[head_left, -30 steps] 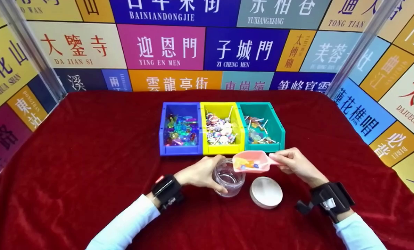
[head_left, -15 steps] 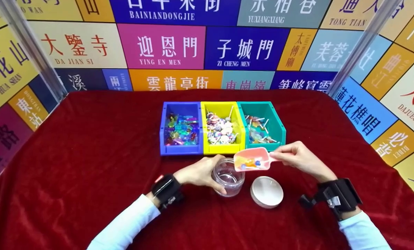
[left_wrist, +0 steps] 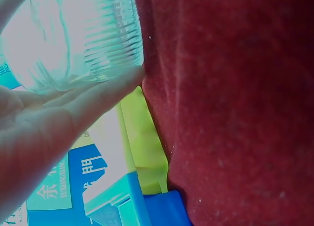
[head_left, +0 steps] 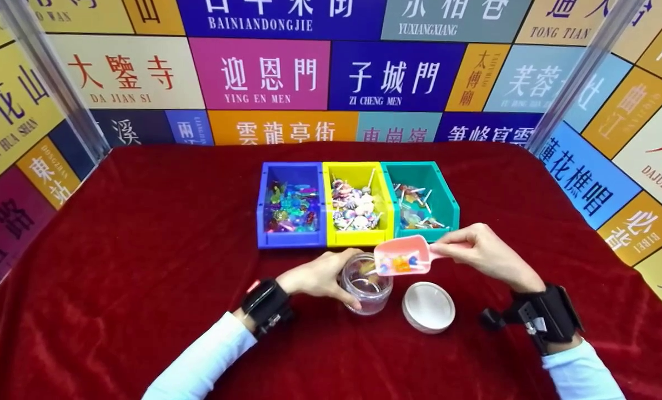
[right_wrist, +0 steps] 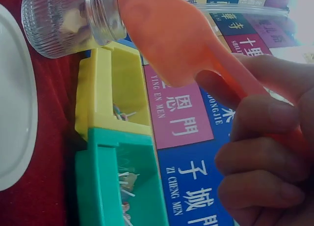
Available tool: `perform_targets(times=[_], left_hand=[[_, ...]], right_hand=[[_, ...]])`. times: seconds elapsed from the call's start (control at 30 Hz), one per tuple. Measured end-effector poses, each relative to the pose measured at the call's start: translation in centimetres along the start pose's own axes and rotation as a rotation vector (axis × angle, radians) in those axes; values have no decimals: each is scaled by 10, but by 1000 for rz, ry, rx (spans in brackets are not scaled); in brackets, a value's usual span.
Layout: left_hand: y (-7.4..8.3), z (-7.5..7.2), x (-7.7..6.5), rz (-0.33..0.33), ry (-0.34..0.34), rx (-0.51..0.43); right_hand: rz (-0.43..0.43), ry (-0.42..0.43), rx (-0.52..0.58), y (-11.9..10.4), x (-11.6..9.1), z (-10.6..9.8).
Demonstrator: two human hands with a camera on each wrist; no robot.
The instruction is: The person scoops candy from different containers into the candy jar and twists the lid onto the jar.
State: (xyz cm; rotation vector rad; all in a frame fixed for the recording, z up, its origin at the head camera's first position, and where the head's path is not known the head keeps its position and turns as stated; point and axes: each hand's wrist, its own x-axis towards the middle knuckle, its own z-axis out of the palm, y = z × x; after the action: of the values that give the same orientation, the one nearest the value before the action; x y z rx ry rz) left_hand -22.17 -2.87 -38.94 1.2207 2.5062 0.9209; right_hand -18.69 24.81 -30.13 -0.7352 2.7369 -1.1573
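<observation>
My left hand (head_left: 322, 279) holds a clear glass jar (head_left: 367, 297) from its left side, thumb in front and fingers behind. In the left wrist view, fingers lie along the ribbed wall of the jar (left_wrist: 113, 44). A pink scoop (head_left: 420, 244) is tilted over the jar's mouth, its handle gripped by my right hand (head_left: 484, 253). Orange, blue and white lollipops (head_left: 402, 263) lie in the scoop. A yellowish piece is inside the jar, clearest in the right wrist view. That view shows the underside of the scoop (right_wrist: 171, 34) and curled fingers of my right hand (right_wrist: 265, 152).
Behind the jar stand three joined bins: blue (head_left: 292, 240) with colourful translucent pieces, yellow (head_left: 359, 239) with striped lollipops, and green (head_left: 447, 214) with lollipops. A white lid (head_left: 429, 307) lies right of the jar on the red cloth (head_left: 170, 250). Printed panels form the walls.
The scoop has tilted toward the jar, and the yellow piece has moved from it into the jar. My right hand has risen slightly; my left hand keeps its hold.
</observation>
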Motion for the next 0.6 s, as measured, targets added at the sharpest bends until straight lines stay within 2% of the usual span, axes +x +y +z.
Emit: perform_targets(times=[0.2,0.33,0.6], left_hand=[[0,0,-1,-20,-7,5],[0,1,0,-8,0,-9],[-2,2,0,4,27,-34]], right_hand=[[-34,36,-61,9,1,2],[-56,68,-109,17,1,3],[-119,121,-176,13,0,5]])
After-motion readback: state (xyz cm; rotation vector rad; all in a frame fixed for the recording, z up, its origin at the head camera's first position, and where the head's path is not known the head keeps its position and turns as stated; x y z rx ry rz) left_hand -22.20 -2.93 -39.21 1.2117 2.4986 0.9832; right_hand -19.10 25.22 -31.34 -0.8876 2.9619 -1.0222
